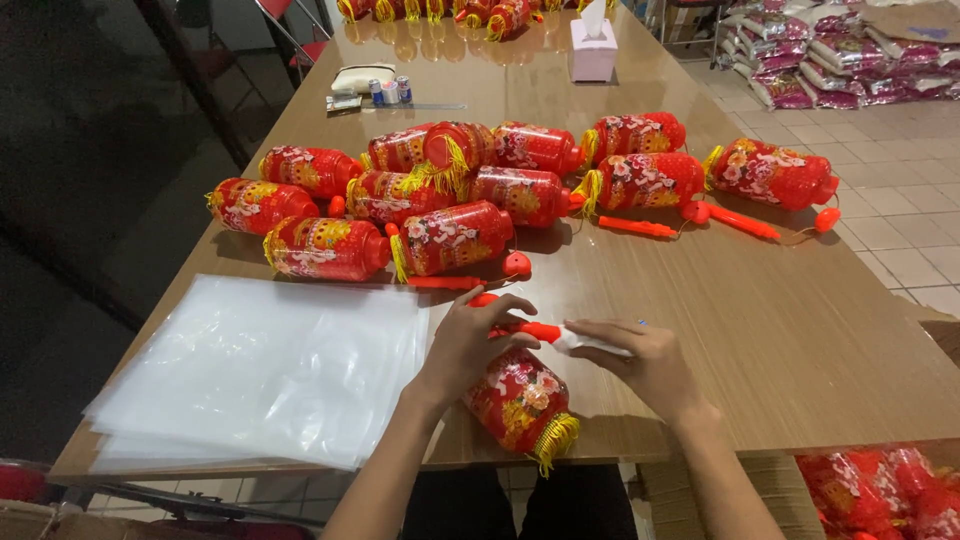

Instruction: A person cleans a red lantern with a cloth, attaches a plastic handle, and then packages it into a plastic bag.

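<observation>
A: Fingers of the left hand (468, 338) clamp the orange stick (530, 330); the right hand (640, 362) pinches its white end.

B: And the red lantern (520, 405)?

A: Just beneath that stick, long axis slanting toward the table edge (800, 425), nearer the left hand.

Bare brown wooden tabletop (800, 330) at the right and lower right of the frame gives open passage; a cluster of red flower-printed plastic lanterns (470, 190) bars the centre, and a stack of clear plastic bags (260, 370) covers the lower left
</observation>
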